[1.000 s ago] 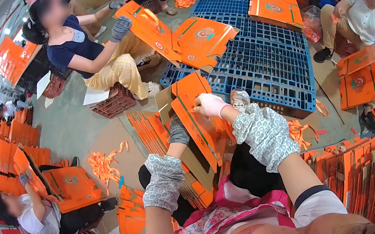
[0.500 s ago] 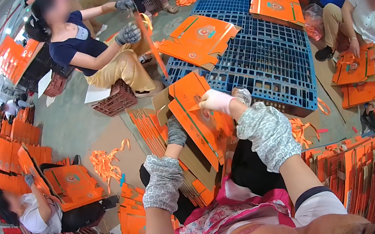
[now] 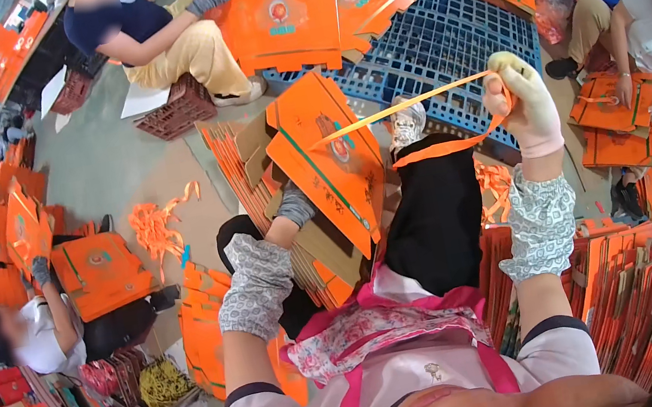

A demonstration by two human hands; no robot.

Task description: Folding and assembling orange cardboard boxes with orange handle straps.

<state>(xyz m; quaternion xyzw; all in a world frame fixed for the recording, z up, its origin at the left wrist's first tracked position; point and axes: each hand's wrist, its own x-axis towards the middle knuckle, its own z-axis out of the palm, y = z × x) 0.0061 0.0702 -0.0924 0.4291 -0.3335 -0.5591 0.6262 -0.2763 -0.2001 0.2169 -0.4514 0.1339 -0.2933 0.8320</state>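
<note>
A flat orange printed carton (image 3: 328, 164) with a green stripe leans tilted across my lap, against a stack of flat cartons (image 3: 238, 175). My left hand (image 3: 294, 206), in a grey knit glove, reaches in behind this carton, and its fingers are hidden there. Raised off to the right, my right hand (image 3: 525, 103) in a pale glove is closed on an orange ribbon (image 3: 422, 102). One stretch of ribbon runs taut from the carton's face to my fist. Another part hangs in a loose loop below it.
A blue plastic pallet (image 3: 436, 36) stands ahead, with flat cartons on it. Loose ribbon heaps (image 3: 160, 228) lie on the floor at left. Rows of upright folded cartons (image 3: 637, 288) fill the right. Co-workers handle cartons at left, ahead and right; a brown crate (image 3: 181, 109) is under one.
My right hand has moved from the carton's face out to the right, drawing the ribbon taut. My left hand stays behind the carton. The co-worker ahead has swung a carton round to face me.
</note>
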